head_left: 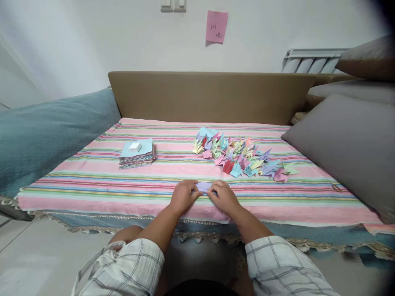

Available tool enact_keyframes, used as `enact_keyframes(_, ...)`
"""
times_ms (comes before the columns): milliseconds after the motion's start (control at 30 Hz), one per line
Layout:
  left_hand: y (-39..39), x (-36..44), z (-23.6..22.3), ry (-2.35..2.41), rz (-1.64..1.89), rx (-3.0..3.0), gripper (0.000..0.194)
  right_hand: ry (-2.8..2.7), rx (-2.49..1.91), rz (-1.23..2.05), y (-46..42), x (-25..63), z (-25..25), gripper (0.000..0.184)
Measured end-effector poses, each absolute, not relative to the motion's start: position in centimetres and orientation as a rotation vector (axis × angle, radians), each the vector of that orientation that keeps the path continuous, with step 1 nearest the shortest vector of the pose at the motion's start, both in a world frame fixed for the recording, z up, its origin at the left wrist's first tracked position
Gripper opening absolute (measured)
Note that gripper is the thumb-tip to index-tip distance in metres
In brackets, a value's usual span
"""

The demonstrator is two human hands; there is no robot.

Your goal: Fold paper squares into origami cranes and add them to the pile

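Note:
Between my two hands is a small piece of lilac folding paper (203,187), low over the striped cloth near the front edge of the seat. My left hand (185,195) pinches its left end, thumb and fingers together. At the right end, my right hand (224,198) grips it the same way. The fingertips hide both ends of the paper, so its full shape does not show. Just beyond my right hand lies a spread of many-coloured folded paper cranes (243,158).
Left of my hands stands a stack of coloured paper sheets (138,158) with a small white block (135,146) on top. Grey cushions (345,152) pile up at the right. A brown backrest (203,96) rises behind, and a blue-covered armrest (58,127) bounds the left.

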State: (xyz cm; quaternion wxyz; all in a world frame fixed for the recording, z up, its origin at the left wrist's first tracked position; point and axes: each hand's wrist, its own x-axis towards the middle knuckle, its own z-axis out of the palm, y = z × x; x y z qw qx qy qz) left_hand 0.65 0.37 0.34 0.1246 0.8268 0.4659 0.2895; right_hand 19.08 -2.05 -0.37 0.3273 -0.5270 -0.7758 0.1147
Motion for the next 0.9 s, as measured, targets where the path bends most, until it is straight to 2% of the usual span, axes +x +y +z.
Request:
enact_keyframes(733, 0.2, 1.8, 1.2, 1.597, 0.757, 2.348, 0.015, -1.847, -1.534, 0.364, -1.0, 18.0, -1.1, 0.019)
enact_keyframes(900, 0.0, 1.9, 1.1, 1.627, 0.743, 2.345, 0.014, -1.819, -1.525, 0.412, -0.7, 18.5, -1.3, 0.014)
